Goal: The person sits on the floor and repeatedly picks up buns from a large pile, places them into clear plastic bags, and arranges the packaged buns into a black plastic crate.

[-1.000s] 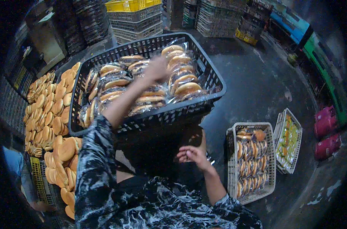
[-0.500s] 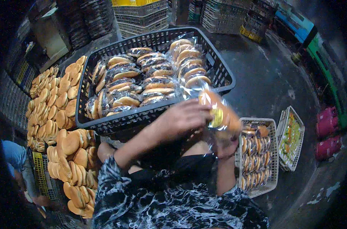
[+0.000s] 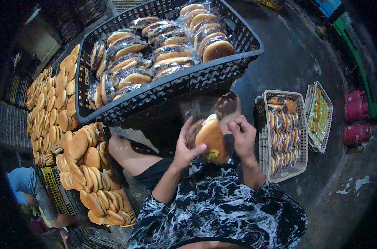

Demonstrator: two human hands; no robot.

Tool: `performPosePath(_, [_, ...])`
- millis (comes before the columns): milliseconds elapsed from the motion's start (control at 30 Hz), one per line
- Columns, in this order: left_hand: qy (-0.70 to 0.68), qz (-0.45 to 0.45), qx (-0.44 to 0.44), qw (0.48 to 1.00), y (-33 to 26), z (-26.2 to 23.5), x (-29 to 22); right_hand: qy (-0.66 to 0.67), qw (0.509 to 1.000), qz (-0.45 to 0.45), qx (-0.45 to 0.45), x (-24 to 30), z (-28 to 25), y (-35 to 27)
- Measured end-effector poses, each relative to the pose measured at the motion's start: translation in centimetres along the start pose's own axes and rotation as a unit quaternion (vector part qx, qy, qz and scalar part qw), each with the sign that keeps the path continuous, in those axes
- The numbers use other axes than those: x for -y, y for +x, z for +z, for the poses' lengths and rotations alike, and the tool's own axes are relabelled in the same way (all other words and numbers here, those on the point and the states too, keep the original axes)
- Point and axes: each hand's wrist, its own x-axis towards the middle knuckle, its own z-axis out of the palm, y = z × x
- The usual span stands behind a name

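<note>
My left hand (image 3: 186, 146) grips a round golden bun (image 3: 210, 133) in a clear plastic bag with a yellow round label, thumb on its near face. The bun is tilted in front of my lap, a little blurred. Just right of it, my right hand (image 3: 243, 135) is closed in a pinch; what its fingers hold, if anything, I cannot make out. Beyond my hands stands a large black crate (image 3: 167, 92) with several rows of bagged, dark-filled buns (image 3: 172, 57).
Bare buns (image 3: 78, 143) are heaped along the left. A person in a blue top (image 3: 24, 184) bends at lower left. To the right are a pale crate of filled buns (image 3: 303, 143), a tray with green and orange contents (image 3: 321, 143) and pink-red cylinders (image 3: 357, 106).
The bagged bun has come from the crate's near edge down toward my lap. My left hand has drawn back with it; my right hand now shows beside it. The view has tilted downward.
</note>
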Motion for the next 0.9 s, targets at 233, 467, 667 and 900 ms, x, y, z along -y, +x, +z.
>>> performPosePath(233, [-0.032, -0.105, 0.1, 0.989, 0.5, -2.5, -1.3, 0.501, 0.769, 0.323, 0.23, -2.1, 0.9, -0.6])
performPosePath(467, [0.003, 0.008, -0.074, 0.997, -0.1, -0.7, -2.1, 0.18, 0.938, 0.206, 0.211, -2.5, 3.6, 0.0])
performPosePath(667, [0.1, 0.089, -0.034, 0.99, -0.5, -2.5, -0.6, 0.236, 0.934, -0.015, 0.266, -1.1, 3.4, 1.5])
performPosePath(900, [0.282, 0.085, -0.043, 0.955, 0.7, -1.7, -2.0, 0.198, 0.96, 0.045, 0.192, -0.5, 4.4, 0.7])
